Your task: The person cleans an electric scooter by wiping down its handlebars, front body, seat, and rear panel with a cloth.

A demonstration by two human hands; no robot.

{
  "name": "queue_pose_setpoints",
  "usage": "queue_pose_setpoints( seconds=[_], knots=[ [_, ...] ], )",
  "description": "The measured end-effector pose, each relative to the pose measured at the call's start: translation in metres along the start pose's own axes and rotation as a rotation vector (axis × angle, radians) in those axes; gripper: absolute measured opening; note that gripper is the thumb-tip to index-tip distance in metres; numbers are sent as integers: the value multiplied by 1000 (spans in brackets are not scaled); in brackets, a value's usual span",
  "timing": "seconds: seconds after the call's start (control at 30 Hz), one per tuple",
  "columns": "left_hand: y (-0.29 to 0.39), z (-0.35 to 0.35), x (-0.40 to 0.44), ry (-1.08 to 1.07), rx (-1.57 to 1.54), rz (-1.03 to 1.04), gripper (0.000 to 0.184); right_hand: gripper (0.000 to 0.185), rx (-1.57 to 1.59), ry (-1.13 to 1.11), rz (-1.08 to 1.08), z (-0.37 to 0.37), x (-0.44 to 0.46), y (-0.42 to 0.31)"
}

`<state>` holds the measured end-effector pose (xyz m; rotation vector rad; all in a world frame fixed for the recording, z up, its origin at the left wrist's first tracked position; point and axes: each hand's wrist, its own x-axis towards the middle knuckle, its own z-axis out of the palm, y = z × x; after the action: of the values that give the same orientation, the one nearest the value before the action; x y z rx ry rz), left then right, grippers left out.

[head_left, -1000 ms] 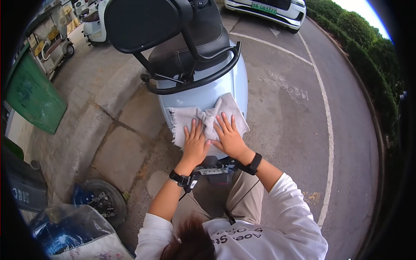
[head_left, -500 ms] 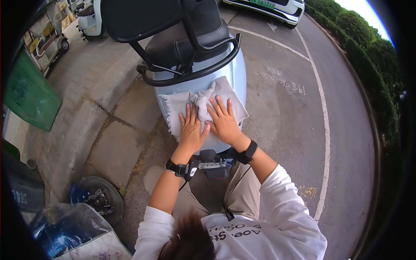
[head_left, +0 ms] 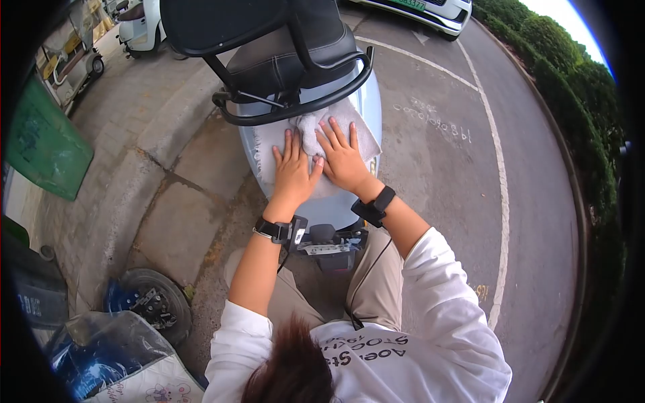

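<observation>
A pale grey cloth [head_left: 269, 144] lies spread over the light blue rear body [head_left: 336, 209] of a scooter, bunched into a fold between my hands. My left hand [head_left: 293, 166] presses flat on its left part, fingers stretched forward. On the right part rests my right hand [head_left: 345, 158], also flat with the fingers spread. The two hands are close together, the left thumb near the right palm. Just beyond the cloth is the scooter's black rack bar [head_left: 302, 111], under the black seat [head_left: 282, 57]. The cloth's far edge is partly hidden by the bar.
A wheel [head_left: 158, 305] and a clear plastic-covered bag [head_left: 121, 363] are on the ground at lower left. A green bin [head_left: 50, 144] stands farther left. A white car [head_left: 430, 13] is ahead, with a painted line [head_left: 502, 201] to the right.
Both hands have slid the cloth forward, away from me, toward the rack bar. The cloth's far edge now reaches under the bar, and more blue bodywork shows nearer me.
</observation>
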<state>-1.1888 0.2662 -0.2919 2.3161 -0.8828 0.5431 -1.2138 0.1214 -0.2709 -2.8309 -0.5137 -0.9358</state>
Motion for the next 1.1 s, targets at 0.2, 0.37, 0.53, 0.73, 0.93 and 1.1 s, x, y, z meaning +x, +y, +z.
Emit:
queue_pose_setpoints(
  seconds=[0.2, 0.37, 0.53, 0.73, 0.93, 1.1],
  knots=[
    [10, 6, -73, -180, -59, -22, 62, 57, 60, -220, -50, 0, -67, -29],
    [-20, -1, -18, -87, -121, -34, 56, 53, 21, -98, -116, -1, -4, -1],
    [-45, 5, 19, 50, -91, -315, 45, 53, 13, -78, -106, 5, 32, 3],
    [2, 20, -15, -19, 9, -103, 46, 59, 100, -47, 36, 4, -50, -7],
    [26, 21, 28, -116, 33, 147, 48, 62, 387, -60, 345, -1, -36, 65],
    [14, 25, 79, -86, -232, 79, 46, 61, 336, -136, 524, -3, 26, 76]
  ],
)
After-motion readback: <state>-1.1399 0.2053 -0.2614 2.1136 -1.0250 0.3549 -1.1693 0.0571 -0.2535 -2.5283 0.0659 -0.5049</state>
